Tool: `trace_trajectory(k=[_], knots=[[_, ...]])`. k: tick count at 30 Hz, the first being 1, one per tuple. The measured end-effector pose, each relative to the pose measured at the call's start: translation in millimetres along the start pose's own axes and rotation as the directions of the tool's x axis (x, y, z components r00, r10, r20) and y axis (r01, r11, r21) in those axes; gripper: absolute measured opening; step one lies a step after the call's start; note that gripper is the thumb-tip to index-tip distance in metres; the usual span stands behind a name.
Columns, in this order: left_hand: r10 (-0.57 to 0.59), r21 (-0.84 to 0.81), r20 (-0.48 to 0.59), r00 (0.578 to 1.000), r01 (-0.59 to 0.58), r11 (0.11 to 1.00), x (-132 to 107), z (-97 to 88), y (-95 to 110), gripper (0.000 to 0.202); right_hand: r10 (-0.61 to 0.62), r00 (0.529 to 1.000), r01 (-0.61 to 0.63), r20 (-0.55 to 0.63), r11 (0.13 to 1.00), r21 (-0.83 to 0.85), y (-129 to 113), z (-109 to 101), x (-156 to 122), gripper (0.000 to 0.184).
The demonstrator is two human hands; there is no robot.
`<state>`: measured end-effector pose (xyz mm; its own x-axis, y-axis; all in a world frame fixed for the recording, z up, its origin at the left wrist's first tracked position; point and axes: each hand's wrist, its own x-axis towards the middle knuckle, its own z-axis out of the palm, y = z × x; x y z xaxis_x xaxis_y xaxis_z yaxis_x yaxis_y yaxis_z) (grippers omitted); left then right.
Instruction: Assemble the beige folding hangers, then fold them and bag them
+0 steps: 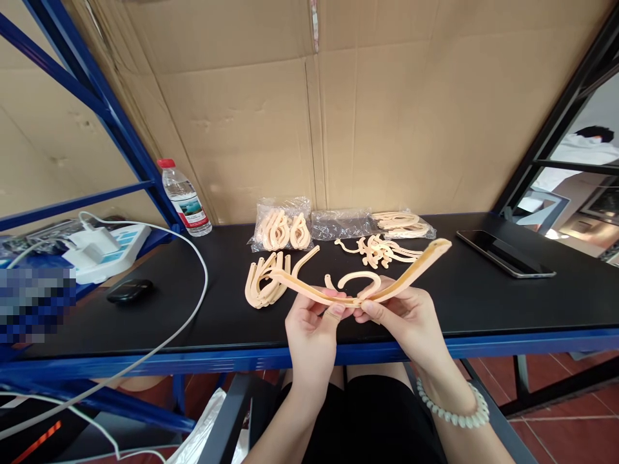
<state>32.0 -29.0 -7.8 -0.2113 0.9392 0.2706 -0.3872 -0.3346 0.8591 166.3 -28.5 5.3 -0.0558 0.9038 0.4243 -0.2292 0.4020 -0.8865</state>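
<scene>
A beige plastic clothes hanger is held level over the table's front edge, its two arms spread to either side and a curved hook rising at the middle. My left hand pinches it just left of the centre joint. On the other side of that joint, my right hand grips it between thumb and fingers. Fingers cover part of the joint. Beyond my left hand lies a pile of curved beige hanger arms. Past my right hand is a heap of small beige hooks. A short curved piece shows behind the hanger.
Along the cardboard wall lie a clear bag of beige pieces, a clear plastic wrapper and a bag of beige arms. A water bottle, mouse, power strip, white cable and phone flank them.
</scene>
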Motion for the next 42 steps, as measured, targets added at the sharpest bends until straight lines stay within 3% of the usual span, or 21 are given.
trace_trajectory(k=[4,9,15,19,23,29,32,35,37,40,42], knots=[[0.002,-0.037,0.016,1.0,-0.001,0.999,0,-0.9,-1,0.013,0.013,1.0,-0.013,0.0,1.0,-0.001,1,1,0,0.008],[0.132,0.025,0.03,0.991,-0.133,0.991,-4,-2.6,-2,0.009,0.021,0.999,-0.024,0.046,0.997,0.068,6,-4,-1,0.005],[0.17,-0.035,0.092,0.981,-0.167,0.985,-5,-1.0,0,0.009,0.022,0.998,-0.027,0.056,0.997,0.078,6,-3,-1,0.004],[0.197,-0.04,0.098,0.976,-0.193,0.98,-3,0.0,-1,0.008,0.061,0.998,-0.062,0.023,0.996,0.061,7,-1,-2,0.015],[0.171,0.082,0.061,0.983,-0.176,0.981,-3,0.8,1,0.009,0.062,0.995,-0.057,-0.077,0.997,0.058,9,-1,-3,0.029],[0.067,0.115,0.072,0.995,-0.075,0.99,-3,2.6,5,0.043,0.054,0.995,-0.048,-0.081,0.997,0.067,16,-5,-3,0.017],[0.045,0.117,0.105,0.993,-0.057,0.991,-2,1.7,5,0.051,0.072,0.993,-0.067,-0.089,0.996,0.058,18,-7,-3,0.018],[0.022,0.147,0.112,0.993,-0.038,0.988,-1,-1.6,6,0.054,0.099,0.99,-0.096,-0.096,0.995,0.037,17,-7,-3,0.027],[0.026,0.176,0.108,0.994,-0.045,0.983,-1,-6.5,10,0.058,0.129,0.986,-0.126,-0.107,0.992,0.027,12,-3,-2,0.042],[0.071,0.201,0.064,0.995,-0.082,0.976,1,-20.5,27,0.073,0.152,0.983,-0.153,-0.103,0.988,0.001,0,16,6,0.077],[0.118,0.213,0.013,0.993,-0.118,0.97,7,-34.8,43,0.087,0.149,0.988,-0.15,-0.041,0.988,-0.028,-6,35,15,0.091]])
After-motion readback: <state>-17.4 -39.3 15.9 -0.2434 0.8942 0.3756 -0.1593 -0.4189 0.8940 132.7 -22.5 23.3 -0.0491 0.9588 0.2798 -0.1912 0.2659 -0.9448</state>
